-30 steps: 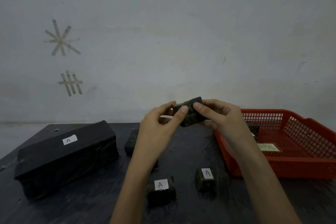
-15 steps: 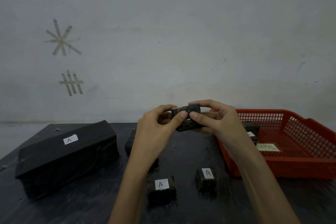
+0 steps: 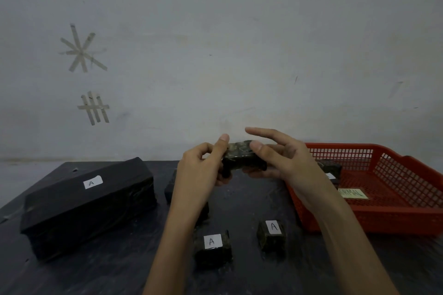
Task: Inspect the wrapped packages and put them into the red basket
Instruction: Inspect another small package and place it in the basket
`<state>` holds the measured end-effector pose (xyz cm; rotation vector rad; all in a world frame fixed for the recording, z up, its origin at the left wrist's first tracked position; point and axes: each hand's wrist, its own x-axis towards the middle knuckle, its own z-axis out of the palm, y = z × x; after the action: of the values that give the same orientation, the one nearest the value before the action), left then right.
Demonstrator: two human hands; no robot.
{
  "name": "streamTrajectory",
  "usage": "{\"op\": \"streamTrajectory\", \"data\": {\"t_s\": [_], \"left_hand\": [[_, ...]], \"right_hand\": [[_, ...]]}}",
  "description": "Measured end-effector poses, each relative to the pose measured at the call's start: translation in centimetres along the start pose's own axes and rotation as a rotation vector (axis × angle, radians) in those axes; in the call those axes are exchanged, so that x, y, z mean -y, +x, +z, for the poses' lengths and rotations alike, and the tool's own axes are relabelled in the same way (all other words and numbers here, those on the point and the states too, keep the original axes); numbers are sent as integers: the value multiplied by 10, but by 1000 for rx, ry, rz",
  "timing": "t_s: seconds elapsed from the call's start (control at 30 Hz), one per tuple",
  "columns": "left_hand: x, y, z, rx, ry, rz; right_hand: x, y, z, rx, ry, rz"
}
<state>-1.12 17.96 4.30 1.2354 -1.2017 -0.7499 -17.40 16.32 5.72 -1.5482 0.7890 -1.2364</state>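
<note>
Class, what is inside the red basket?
One dark wrapped package in the red basket, far left corner, and a pale label on its floor. The right hand and wrist cover part of both, hiding the label's first letters.

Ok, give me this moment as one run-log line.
stage: inspecting | small wrapped package: held over table | left hand: grips it | right hand: pinches it, index finger raised | red basket: one package inside

We look through one wide-angle camera worn on the person's head, facing forward and slightly down: pale wall (image 3: 239, 31) fills the upper half, dark table (image 3: 115, 275) the lower. It sits near, forearms entering from the bottom edge, left hand (image 3: 199, 171) and right hand (image 3: 288, 163) meeting on a wrapped package (image 3: 242, 158) mid-frame, red basket (image 3: 407, 220) at right.
</note>
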Motion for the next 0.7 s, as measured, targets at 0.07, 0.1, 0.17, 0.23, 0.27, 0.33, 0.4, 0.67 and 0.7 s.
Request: {"op": "streamTrajectory", "data": {"t_s": [0.07, 0.1, 0.17, 0.23, 0.27, 0.33, 0.4, 0.67, 0.7], "left_hand": [[0, 0, 0, 43, 30, 15], [0, -1, 0, 72, 44, 21], [1, 0, 0, 123, 72, 34], [4, 3, 0, 153, 88, 48], [5, 4, 0, 161, 83, 55], [5, 5, 1, 155, 64, 73], [5, 6, 1, 134, 54, 90], [6, 6, -1, 128, 84, 135], [6, 6, 0, 130, 79, 142]], "right_hand": [[0, 0, 1, -24, 4, -7], [-1, 0, 1, -55, 4, -2], [-2, 1, 2, -122, -10, 28], [-2, 2, 2, -154, -23, 62], [-2, 2, 1, -153, -26, 71], [-3, 2, 0, -125, -18, 74], [-3, 3, -1, -84, 23, 75], [-7, 4, -2, -67, 4, 25], [-6, 3, -2, -61, 18, 23]]}}
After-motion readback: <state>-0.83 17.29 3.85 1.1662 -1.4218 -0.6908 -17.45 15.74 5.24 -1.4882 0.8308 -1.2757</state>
